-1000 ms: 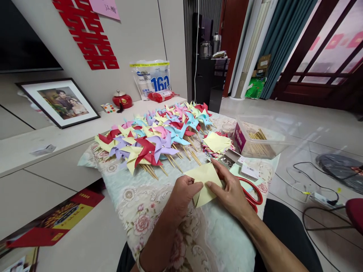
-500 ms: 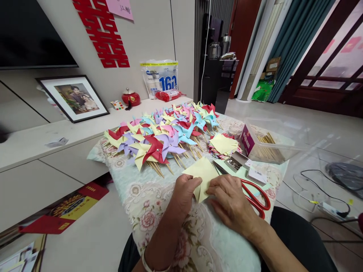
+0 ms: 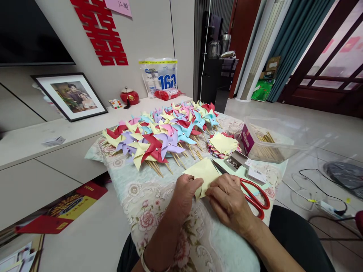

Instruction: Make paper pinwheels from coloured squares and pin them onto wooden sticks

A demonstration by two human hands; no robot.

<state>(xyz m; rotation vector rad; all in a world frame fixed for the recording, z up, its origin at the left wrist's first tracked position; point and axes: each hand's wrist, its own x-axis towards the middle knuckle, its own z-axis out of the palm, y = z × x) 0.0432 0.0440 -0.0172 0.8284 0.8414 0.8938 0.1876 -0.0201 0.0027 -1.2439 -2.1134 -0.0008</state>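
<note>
A pale yellow paper square [image 3: 206, 170] with cuts in it lies between my hands above the tablecloth. My left hand [image 3: 183, 194] pinches its left side between thumb and fingers. At the lower right edge, the fingers of my right hand [image 3: 229, 200] close on the paper, bending that part upward. Large red-handled scissors [image 3: 250, 183] rest beside and partly behind my right hand, blades pointing to the far left. Just beyond them sit an opened small box of metal pins [image 3: 234, 163], a white box [image 3: 256, 175] and a stack of coloured paper squares [image 3: 224, 143].
Many finished paper pinwheels [image 3: 170, 143] on sticks cover the far left of the table. A clear plastic bin [image 3: 279, 156] with wooden sticks [image 3: 266, 145] stands at the right. Behind is a white cabinet [image 3: 93, 126] bearing a framed photo [image 3: 72, 96] and a red pot [image 3: 129, 96].
The lower part of the paper, which pointed down between my hands, is now bent up more under my right fingers. My left hand keeps its pinch. The view has shifted slightly.
</note>
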